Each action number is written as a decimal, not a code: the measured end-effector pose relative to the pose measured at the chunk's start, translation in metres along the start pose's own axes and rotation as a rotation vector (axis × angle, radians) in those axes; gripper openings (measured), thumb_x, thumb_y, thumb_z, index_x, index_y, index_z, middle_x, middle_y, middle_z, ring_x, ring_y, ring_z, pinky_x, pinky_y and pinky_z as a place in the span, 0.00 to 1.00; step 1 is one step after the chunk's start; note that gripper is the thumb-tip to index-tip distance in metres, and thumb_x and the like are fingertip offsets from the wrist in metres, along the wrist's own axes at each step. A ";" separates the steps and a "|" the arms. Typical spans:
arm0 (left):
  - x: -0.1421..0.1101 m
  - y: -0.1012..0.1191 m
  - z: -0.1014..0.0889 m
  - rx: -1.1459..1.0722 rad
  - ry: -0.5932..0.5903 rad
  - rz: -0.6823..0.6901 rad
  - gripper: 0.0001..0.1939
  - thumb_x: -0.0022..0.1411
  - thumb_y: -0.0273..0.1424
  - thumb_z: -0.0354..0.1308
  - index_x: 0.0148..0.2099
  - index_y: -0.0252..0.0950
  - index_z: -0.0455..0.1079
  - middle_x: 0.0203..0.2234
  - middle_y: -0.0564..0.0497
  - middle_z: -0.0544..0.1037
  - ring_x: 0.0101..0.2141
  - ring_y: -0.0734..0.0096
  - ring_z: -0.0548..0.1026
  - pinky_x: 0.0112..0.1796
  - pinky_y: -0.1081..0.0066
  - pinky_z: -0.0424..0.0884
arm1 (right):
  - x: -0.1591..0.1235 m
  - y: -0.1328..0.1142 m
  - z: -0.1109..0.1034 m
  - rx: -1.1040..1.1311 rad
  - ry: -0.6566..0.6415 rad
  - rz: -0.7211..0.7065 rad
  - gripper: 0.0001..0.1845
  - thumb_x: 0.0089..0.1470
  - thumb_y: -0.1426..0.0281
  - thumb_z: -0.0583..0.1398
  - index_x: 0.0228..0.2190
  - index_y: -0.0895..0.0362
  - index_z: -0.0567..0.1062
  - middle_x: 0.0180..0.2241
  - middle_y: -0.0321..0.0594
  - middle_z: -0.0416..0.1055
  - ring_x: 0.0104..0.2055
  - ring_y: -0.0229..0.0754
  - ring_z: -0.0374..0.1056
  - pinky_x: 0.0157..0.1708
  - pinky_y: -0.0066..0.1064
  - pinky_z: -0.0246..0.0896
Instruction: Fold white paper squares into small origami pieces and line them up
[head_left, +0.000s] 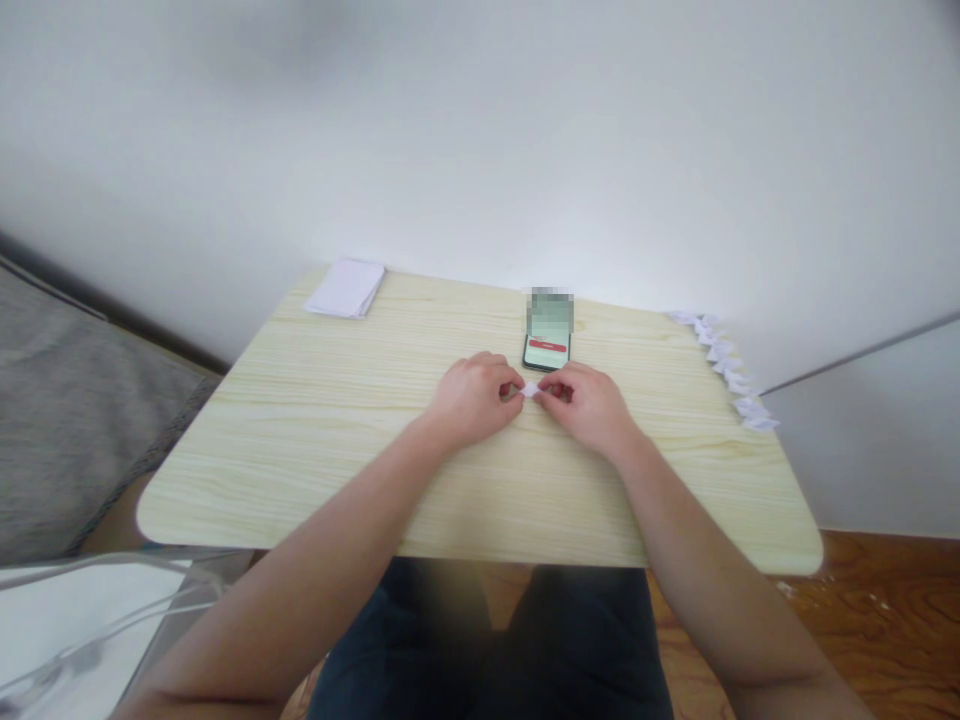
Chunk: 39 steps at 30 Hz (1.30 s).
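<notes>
Between my two hands, just in front of the phone, is a small folded piece of white paper [531,389]. My left hand [478,396] pinches its left end between thumb and fingers. On the other side, my right hand [589,403] pinches the right end the same way. Fingertips hide both ends of the paper, so only its middle shows. A phone [547,352] with a lit screen lies flat right behind the hands, its upper part blurred out.
A stack of white paper sheets [345,288] lies at the table's back left corner. Several folded white paper pieces [721,352] line the right edge. The pale wooden table [300,430] meets a white wall [480,140]. White cables [112,630] run at the lower left.
</notes>
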<state>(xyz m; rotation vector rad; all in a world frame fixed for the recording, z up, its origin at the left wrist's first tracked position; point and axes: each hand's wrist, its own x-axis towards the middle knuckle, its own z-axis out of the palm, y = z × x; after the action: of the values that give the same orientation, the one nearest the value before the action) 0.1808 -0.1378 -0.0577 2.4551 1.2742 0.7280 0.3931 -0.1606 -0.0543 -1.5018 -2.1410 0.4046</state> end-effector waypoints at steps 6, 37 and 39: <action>0.001 -0.001 0.002 -0.005 0.013 0.008 0.09 0.60 0.30 0.58 0.39 0.40 0.79 0.30 0.50 0.77 0.37 0.62 0.73 0.40 0.64 0.69 | 0.001 0.001 0.001 -0.022 0.008 -0.021 0.09 0.61 0.63 0.62 0.36 0.53 0.82 0.34 0.39 0.77 0.36 0.42 0.70 0.36 0.33 0.61; 0.003 0.002 0.006 0.069 0.031 0.000 0.07 0.64 0.31 0.56 0.35 0.38 0.76 0.31 0.49 0.78 0.35 0.64 0.73 0.37 0.65 0.65 | 0.002 -0.008 0.016 0.199 0.132 0.090 0.08 0.56 0.68 0.63 0.39 0.52 0.78 0.34 0.38 0.79 0.31 0.41 0.71 0.35 0.34 0.65; 0.003 0.003 0.007 0.087 0.038 -0.006 0.08 0.64 0.32 0.56 0.34 0.38 0.75 0.31 0.49 0.77 0.35 0.64 0.73 0.36 0.65 0.64 | 0.002 -0.008 0.016 0.200 0.133 0.091 0.09 0.55 0.69 0.63 0.39 0.52 0.78 0.34 0.37 0.79 0.31 0.41 0.71 0.35 0.34 0.64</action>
<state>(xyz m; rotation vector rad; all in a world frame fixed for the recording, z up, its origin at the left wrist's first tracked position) 0.1877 -0.1371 -0.0612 2.5164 1.3533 0.7355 0.3770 -0.1607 -0.0633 -1.4726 -1.8756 0.5200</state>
